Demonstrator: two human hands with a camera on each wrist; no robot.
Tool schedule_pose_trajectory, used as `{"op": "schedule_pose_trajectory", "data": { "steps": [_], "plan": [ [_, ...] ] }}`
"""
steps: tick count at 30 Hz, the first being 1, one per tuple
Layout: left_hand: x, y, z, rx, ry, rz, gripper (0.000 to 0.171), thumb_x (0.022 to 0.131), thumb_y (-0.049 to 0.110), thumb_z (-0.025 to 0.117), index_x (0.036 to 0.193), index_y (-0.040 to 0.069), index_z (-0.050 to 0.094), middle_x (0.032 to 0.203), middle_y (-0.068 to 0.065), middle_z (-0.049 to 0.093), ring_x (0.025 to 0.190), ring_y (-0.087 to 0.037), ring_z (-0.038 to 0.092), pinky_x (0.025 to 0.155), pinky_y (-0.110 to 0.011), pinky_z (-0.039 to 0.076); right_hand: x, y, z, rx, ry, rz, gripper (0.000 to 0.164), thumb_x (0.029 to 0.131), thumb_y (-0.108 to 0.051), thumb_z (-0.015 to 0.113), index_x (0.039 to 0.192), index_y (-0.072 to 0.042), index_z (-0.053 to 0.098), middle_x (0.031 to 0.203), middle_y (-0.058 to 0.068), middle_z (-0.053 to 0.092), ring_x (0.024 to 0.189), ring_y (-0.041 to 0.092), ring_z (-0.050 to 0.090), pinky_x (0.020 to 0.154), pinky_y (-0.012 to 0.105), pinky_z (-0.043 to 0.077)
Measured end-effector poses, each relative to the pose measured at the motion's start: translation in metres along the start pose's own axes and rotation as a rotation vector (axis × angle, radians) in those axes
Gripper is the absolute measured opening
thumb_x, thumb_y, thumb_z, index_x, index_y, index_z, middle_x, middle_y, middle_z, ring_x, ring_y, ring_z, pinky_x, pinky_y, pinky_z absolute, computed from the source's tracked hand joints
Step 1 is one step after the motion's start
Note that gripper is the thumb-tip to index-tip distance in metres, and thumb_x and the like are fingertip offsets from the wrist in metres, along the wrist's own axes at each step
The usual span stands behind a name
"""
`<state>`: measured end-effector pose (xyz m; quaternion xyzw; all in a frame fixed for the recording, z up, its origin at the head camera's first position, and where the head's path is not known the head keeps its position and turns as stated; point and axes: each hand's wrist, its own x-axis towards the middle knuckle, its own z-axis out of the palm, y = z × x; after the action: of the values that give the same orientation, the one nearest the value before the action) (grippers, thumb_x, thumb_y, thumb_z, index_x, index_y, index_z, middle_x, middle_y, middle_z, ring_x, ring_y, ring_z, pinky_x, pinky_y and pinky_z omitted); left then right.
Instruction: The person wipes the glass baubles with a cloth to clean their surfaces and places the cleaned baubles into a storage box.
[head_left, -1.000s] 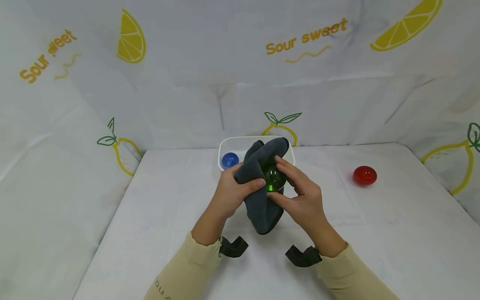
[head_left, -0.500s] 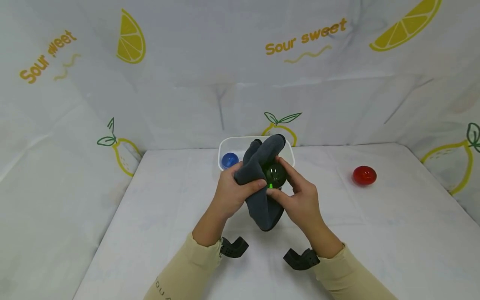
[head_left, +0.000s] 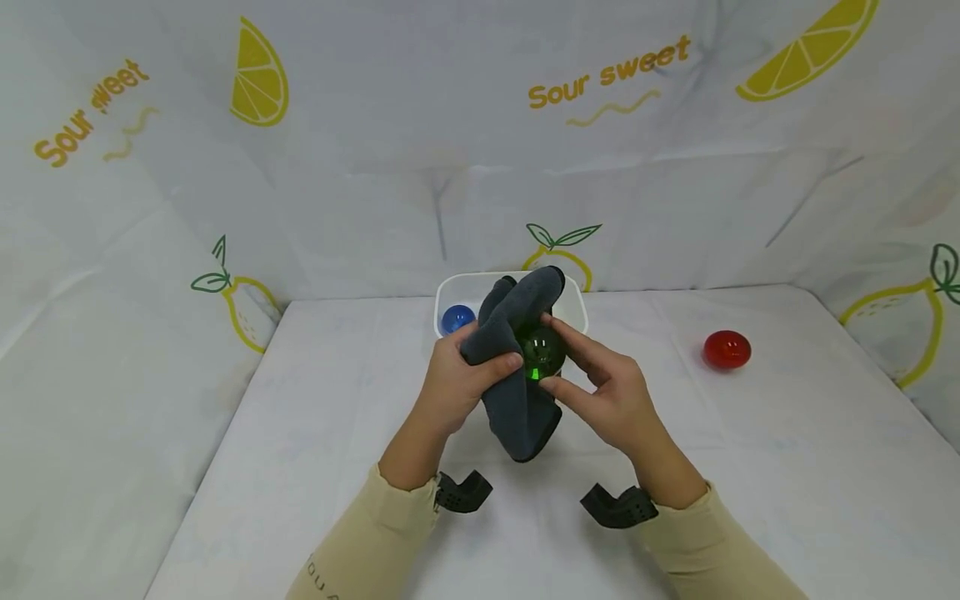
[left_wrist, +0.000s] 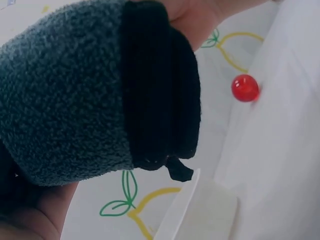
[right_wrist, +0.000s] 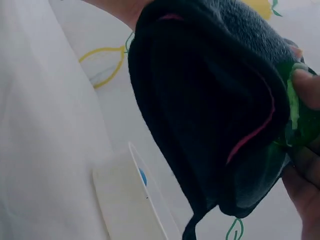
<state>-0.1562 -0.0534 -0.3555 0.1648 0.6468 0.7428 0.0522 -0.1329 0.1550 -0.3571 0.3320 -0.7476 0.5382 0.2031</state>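
Observation:
My left hand [head_left: 459,379] grips a dark grey cloth [head_left: 504,333] with black edging, its thumb lying over the front fold. Against the cloth sits a clear green ball [head_left: 543,352], which my right hand [head_left: 607,392] pinches between thumb below and fingers above. Both hands are raised over the table, in front of a white tray. In the left wrist view the bunched cloth [left_wrist: 75,90] fills the left side and hides most of the hand. The right wrist view shows the cloth's dark hanging fold [right_wrist: 200,100] and the green ball [right_wrist: 295,115] at the right edge under the fingers.
The white tray [head_left: 441,292] stands at the table's back edge, with a blue ball [head_left: 457,319] inside its left part. A red ball [head_left: 727,350] lies on the white-covered table [head_left: 315,417] to the right. A lemon-print sheet [head_left: 375,208] hangs behind.
The cloth and green ball have shifted slightly up and to the left. The right hand's fingers have changed position a little on the ball. Blue and red balls stay where they were.

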Motion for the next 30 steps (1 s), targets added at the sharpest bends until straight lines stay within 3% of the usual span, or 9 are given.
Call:
{"op": "schedule_pose_trajectory", "data": {
  "steps": [3,6,9,12,14,19,26,30],
  "plan": [
    [0.001,-0.001,0.000,-0.008,0.001,-0.004,0.069,0.074,0.049,0.083,0.124,0.006,0.063,0.114,-0.016,0.068,0.098,-0.022,0.070,0.086,-0.038,0.058,0.000,0.001,0.004,-0.099,0.054,-0.074,0.076,0.069,0.015,0.081,0.138,0.002,0.053,0.139,0.017,0.057,0.130,0.018,0.054,0.103,0.026,0.045],
    [0.001,-0.002,0.001,-0.009,0.000,-0.004,0.077,0.070,0.057,0.083,0.123,0.005,0.063,0.113,-0.016,0.068,0.097,-0.022,0.070,0.085,-0.038,0.058,0.000,0.001,0.008,-0.253,0.112,-0.179,0.063,0.079,-0.006,0.081,0.136,0.002,0.055,0.138,0.016,0.058,0.129,0.017,0.055,0.103,0.024,0.045],
    [0.002,-0.002,0.002,0.002,0.001,0.002,0.076,0.070,0.057,0.083,0.121,0.005,0.063,0.111,-0.016,0.068,0.096,-0.022,0.070,0.084,-0.038,0.059,0.001,0.001,0.010,-0.388,0.158,-0.281,0.051,0.091,-0.023,0.071,0.133,0.003,0.058,0.136,0.016,0.060,0.127,0.018,0.057,0.103,0.023,0.045],
    [0.001,-0.001,0.003,0.047,0.004,0.022,0.070,0.073,0.053,0.083,0.120,0.006,0.064,0.110,-0.015,0.069,0.095,-0.022,0.070,0.083,-0.038,0.059,0.001,0.001,0.011,-0.417,0.179,-0.299,0.048,0.092,-0.023,0.070,0.131,0.003,0.060,0.134,0.016,0.061,0.125,0.021,0.059,0.102,0.024,0.046],
    [0.001,-0.001,0.004,0.098,0.008,0.035,0.065,0.075,0.052,0.082,0.120,0.008,0.064,0.109,-0.013,0.069,0.095,-0.021,0.070,0.082,-0.037,0.059,0.001,0.001,0.010,-0.355,0.179,-0.238,0.051,0.085,-0.014,0.077,0.130,0.003,0.061,0.133,0.017,0.062,0.124,0.020,0.060,0.101,0.024,0.047],
    [0.000,-0.002,0.005,0.196,-0.004,0.064,0.057,0.079,0.042,0.082,0.124,0.014,0.063,0.113,-0.007,0.069,0.099,-0.019,0.069,0.084,-0.035,0.058,0.000,-0.001,0.007,-0.115,0.173,0.045,0.064,0.069,0.010,0.083,0.129,0.001,0.062,0.123,0.017,0.067,0.113,0.008,0.064,0.094,0.022,0.051],
    [0.000,-0.008,0.005,0.292,-0.020,0.112,0.056,0.080,0.030,0.083,0.131,0.023,0.061,0.123,0.002,0.066,0.112,-0.014,0.064,0.093,-0.037,0.055,0.001,0.001,0.003,-0.025,0.145,0.417,0.044,0.084,-0.008,0.078,0.125,0.000,0.065,0.112,0.017,0.070,0.091,0.003,0.066,0.078,0.018,0.056],
    [0.001,-0.011,0.005,0.358,-0.047,0.169,0.058,0.081,0.026,0.083,0.134,0.025,0.059,0.126,0.004,0.065,0.115,-0.012,0.062,0.096,-0.037,0.053,0.003,0.004,0.004,0.121,0.126,0.600,0.040,0.094,-0.018,0.069,0.125,0.006,0.063,0.109,0.019,0.069,0.085,0.007,0.070,0.078,0.023,0.058]
  ]
}}
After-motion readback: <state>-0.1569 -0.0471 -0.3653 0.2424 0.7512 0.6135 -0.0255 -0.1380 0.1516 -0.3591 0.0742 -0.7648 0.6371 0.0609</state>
